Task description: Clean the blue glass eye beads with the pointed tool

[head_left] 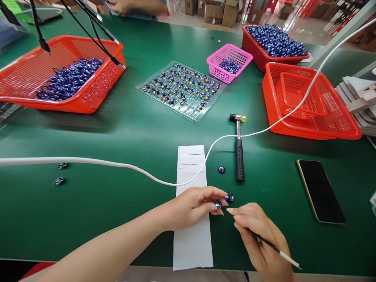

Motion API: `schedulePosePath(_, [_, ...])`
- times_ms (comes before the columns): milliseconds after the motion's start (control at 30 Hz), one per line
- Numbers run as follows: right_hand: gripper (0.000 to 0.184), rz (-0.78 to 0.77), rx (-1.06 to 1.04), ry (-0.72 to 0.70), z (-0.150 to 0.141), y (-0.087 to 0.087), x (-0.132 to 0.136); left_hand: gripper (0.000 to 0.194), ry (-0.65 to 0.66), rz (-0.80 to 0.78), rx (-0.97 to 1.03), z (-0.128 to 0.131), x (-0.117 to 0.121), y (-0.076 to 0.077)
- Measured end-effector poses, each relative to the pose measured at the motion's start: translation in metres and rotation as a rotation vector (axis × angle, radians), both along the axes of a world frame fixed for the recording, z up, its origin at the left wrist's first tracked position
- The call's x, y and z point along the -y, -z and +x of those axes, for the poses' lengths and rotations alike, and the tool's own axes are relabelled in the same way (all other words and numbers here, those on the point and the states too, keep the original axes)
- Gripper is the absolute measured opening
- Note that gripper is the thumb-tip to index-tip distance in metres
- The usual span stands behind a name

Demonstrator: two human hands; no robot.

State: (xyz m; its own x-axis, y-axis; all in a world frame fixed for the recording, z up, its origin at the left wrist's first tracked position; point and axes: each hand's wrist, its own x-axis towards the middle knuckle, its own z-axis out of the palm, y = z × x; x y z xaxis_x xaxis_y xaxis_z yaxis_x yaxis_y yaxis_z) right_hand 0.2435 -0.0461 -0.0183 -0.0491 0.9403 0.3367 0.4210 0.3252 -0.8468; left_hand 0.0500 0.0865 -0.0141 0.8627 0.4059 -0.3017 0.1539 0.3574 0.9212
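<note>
My left hand [195, 205] pinches a small dark blue shiny part [218, 203] between thumb and fingertips, just above a white paper strip [192, 235] on the green table. A second blue part [230, 197] lies right beside those fingertips. My right hand [260, 239] is closed around a thin dark stick tool [273, 247] with a pale end; its tip points toward the held part. Another loose blue part [221, 169] lies near the hammer [240, 150].
A white cable [117, 164] crosses the table. A clear tray of parts [182, 89], pink basket [229, 62], orange baskets [63, 74] [273, 41] [308, 102] with blue parts or empty, a phone [320, 190], two loose parts [60, 172] at left. Another person's hand [129, 6] at the far edge.
</note>
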Motion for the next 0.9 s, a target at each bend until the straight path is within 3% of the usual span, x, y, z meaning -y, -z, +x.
schedulePosePath(633, [0.042, 0.0, 0.003, 0.011, -0.0013, -0.0018, -0.0014, 0.033, 0.013, 0.011, -0.012, -0.0011, -0.0005, 0.0007])
schedulePosePath(900, [0.041, -0.012, 0.007, 0.001, -0.0009, 0.0004, -0.002, 0.03, -0.057, -0.096, 0.003, -0.0005, 0.0014, 0.0055])
